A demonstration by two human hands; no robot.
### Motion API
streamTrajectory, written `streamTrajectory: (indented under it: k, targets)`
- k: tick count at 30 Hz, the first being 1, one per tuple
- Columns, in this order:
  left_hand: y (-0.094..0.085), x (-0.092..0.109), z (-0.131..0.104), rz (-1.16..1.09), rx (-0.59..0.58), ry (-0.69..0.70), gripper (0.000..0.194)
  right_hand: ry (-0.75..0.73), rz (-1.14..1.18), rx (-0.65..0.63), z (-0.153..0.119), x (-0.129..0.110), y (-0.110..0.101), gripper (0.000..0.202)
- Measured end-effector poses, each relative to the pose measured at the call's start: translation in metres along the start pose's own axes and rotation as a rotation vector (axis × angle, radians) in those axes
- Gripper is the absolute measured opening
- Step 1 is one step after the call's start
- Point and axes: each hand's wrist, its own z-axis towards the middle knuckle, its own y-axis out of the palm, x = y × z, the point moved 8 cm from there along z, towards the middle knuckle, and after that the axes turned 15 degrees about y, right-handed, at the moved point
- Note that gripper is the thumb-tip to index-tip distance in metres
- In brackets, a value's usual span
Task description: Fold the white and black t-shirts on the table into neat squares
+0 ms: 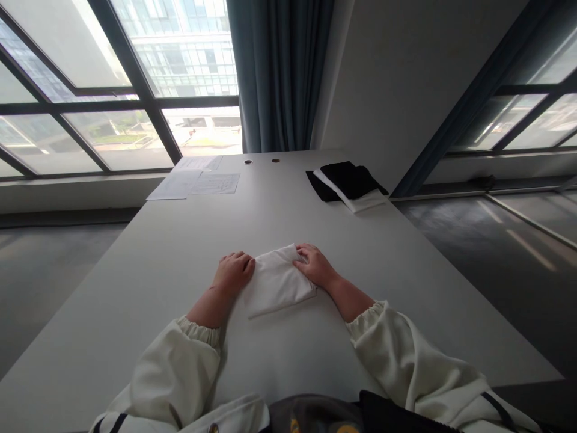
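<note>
White cloth (278, 281), 1: seemingly being straightened. Left hand (234, 270), 10 o'clock: grip unclear. Right hand (314, 264), 2 o'clock: pinching edge. Next move likely needs even handling.

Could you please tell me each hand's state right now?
Left hand: touching the white cloth at its left edge; whether it grips cannot be told.
Right hand: on the cloth's upper right edge; grip also unclear.
</note>
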Motion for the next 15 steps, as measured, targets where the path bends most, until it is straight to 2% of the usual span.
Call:
streamTrajectory:
  k: [4, 6, 9, 12, 15]
  targets:
    - [-0.006, 0.011, -0.001, 0.038, 0.039, 0.067, 0.037, 0.112, 0.352, -0.169, -0.006, 0.000, 0.007, 0.025]
    - [0.000, 0.013, 0.001, -0.020, 0.037, 0.077, 0.035, 0.162, 0.482, -0.250, -0.010, 0.000, 0.013, 0.029]
    - [0.014, 0.011, 0.004, -0.102, -0.005, 0.071, 0.032, 0.187, 0.618, -0.282, -0.012, -0.001, 0.015, 0.042]
    - [0.021, 0.006, 0.005, -0.153, -0.001, 0.069, 0.030, 0.129, 0.692, -0.350, -0.016, -0.007, 0.015, 0.056]
    - [0.021, 0.003, 0.005, -0.179, 0.032, 0.061, 0.032, 0.014, 0.602, -0.378, -0.021, -0.018, 0.010, 0.060]
